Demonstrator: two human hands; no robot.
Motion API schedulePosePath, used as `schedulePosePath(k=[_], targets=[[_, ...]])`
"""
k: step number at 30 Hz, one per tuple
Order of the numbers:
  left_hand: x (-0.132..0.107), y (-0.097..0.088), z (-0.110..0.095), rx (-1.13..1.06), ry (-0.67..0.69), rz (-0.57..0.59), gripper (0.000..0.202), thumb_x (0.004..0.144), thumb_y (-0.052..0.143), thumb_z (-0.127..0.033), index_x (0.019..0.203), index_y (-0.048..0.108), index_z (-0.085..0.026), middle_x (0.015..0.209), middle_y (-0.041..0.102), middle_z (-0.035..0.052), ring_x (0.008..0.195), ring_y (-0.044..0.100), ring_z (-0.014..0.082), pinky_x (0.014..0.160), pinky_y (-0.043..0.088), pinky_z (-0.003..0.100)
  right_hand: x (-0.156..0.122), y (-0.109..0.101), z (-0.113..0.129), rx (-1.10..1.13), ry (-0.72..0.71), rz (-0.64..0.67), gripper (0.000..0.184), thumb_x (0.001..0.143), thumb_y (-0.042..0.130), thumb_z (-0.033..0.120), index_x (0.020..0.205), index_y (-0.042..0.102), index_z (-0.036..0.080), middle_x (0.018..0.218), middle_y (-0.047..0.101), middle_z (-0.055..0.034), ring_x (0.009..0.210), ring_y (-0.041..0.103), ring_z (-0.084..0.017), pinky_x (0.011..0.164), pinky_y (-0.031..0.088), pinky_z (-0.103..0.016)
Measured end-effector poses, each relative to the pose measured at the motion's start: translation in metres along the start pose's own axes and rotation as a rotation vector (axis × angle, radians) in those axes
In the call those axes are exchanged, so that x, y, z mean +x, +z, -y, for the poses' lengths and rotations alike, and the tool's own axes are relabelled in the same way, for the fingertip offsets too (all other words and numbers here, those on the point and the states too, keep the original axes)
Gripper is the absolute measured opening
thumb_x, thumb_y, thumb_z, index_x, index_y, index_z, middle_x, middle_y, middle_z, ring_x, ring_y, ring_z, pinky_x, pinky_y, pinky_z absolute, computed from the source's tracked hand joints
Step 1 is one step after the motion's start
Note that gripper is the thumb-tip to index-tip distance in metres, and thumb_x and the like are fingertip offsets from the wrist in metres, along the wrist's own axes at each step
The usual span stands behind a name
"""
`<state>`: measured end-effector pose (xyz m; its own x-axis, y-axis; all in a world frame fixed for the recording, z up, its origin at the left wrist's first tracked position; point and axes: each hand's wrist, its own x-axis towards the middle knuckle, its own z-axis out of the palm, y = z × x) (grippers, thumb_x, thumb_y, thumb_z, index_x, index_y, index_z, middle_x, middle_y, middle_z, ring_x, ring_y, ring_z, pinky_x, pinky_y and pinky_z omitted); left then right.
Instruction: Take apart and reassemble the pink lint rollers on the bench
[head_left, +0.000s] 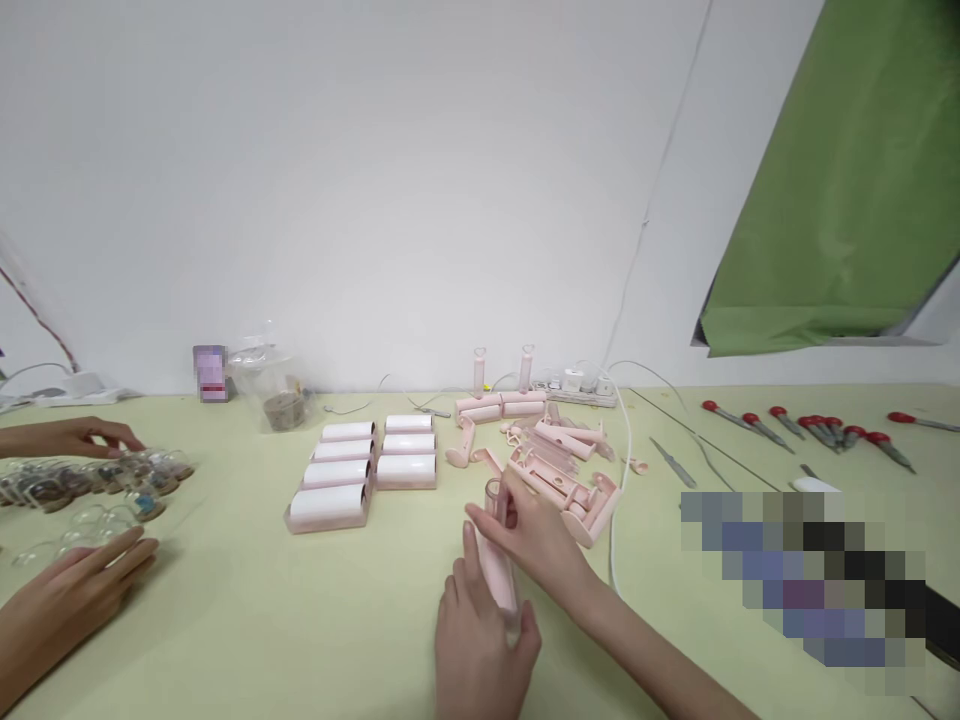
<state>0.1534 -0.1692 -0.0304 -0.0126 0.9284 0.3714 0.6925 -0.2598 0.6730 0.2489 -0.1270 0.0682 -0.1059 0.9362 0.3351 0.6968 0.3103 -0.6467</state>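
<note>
A pink lint roller [499,572] with a clear cover stands tilted between my hands, above the near middle of the table. My left hand [480,640] is wrapped around its lower part, thumb on the right side. At the upper end, my right hand [544,540] grips the roller with thumb and bent fingers; these partly hide the top. Just beyond lies a heap of loose pink plastic parts [551,480]. White paper rolls [330,507] lie in rows to the left, the nearest in a clear pinkish case.
Two upright pink rollers [479,372] stand near the wall. A power strip [577,395] and white cable [626,450] are behind and right. Several red-ended tools [787,420] lie right. Another person's hands [97,580] handle small glass domes [97,520] at left. A plastic bag [281,395] stands behind.
</note>
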Motion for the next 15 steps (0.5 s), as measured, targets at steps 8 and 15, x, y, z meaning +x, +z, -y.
schedulePosePath(k=[8, 15], targets=[[0.034, -0.082, 0.018, -0.163, 0.036, 0.514, 0.090, 0.067, 0.050, -0.017, 0.136, -0.008, -0.025, 0.109, 0.047, 0.0062, 0.089, 0.052, 0.0188, 0.082, 0.039, 0.030, 0.066, -0.059, -0.040, -0.042, -0.088, 0.071, 0.020, 0.090, 0.034, 0.030, 0.099, 0.048, 0.020, 0.097, 0.061, -0.0069, 0.085, 0.061, -0.017, 0.073, 0.049, -0.031], [0.057, -0.096, -0.021, -0.342, -0.061, 0.386, 0.112, 0.050, 0.073, -0.025, 0.134, -0.002, -0.028, 0.137, 0.024, 0.0102, 0.124, 0.028, 0.0279, 0.097, 0.028, 0.040, 0.161, -0.027, -0.085, -0.329, -0.173, 0.258, 0.025, 0.086, 0.050, 0.028, 0.107, 0.053, 0.015, 0.107, 0.055, -0.0065, 0.089, 0.056, -0.018, 0.076, 0.048, -0.038]])
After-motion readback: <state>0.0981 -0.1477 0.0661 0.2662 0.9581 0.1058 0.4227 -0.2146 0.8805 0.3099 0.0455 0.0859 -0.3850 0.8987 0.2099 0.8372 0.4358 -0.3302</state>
